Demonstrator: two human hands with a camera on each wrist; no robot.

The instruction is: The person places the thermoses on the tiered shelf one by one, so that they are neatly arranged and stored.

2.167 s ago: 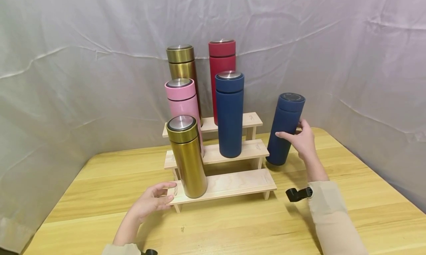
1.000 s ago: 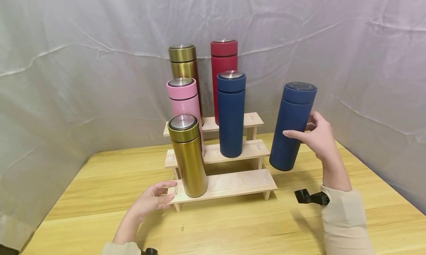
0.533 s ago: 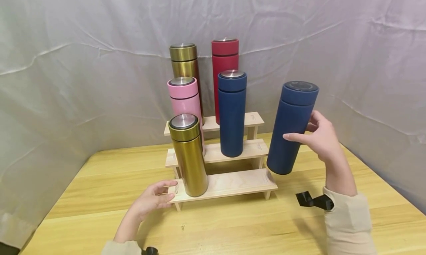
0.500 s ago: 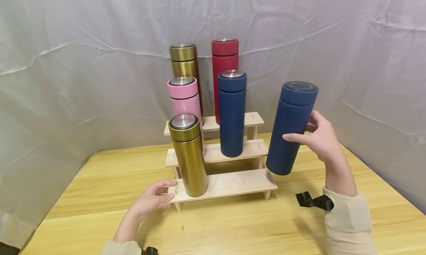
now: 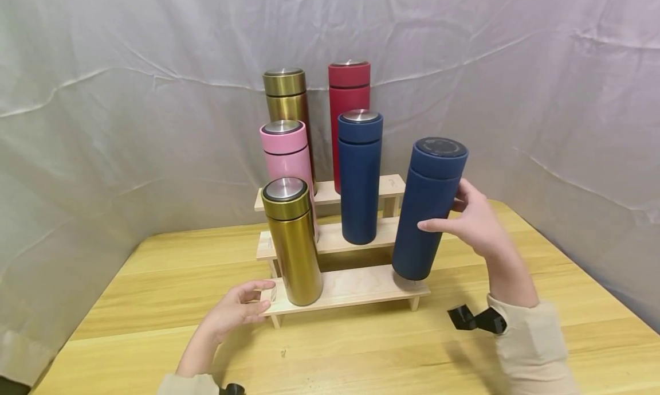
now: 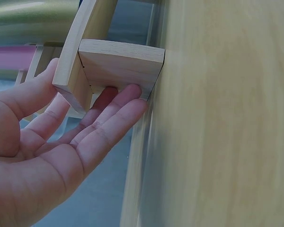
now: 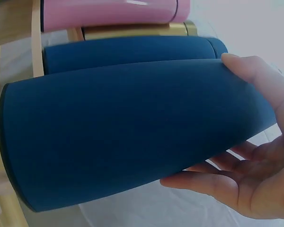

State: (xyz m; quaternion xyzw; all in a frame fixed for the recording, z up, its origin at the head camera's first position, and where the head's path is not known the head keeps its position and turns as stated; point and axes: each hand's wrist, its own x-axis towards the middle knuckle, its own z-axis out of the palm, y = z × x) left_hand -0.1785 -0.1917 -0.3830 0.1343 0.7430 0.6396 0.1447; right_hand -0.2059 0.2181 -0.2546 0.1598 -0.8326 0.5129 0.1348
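My right hand grips a dark blue thermos flask, thumb on the near side and fingers behind. The flask leans, lid to the right, its base just over the right end of the lowest step of a three-step wooden display stand. My left hand holds the left end of that step; in the left wrist view its fingertips touch the wooden leg. On the same step a gold flask stands at the left. Another blue flask stands on the middle step.
A pink flask shares the middle step. On the top step stand a second gold flask and a red flask. A grey cloth backdrop hangs close behind the wooden table.
The right hand lifted the blue flask from beside the stand, swung it right and nearer, then brought it left over the lowest step's right end. The left hand stayed put.
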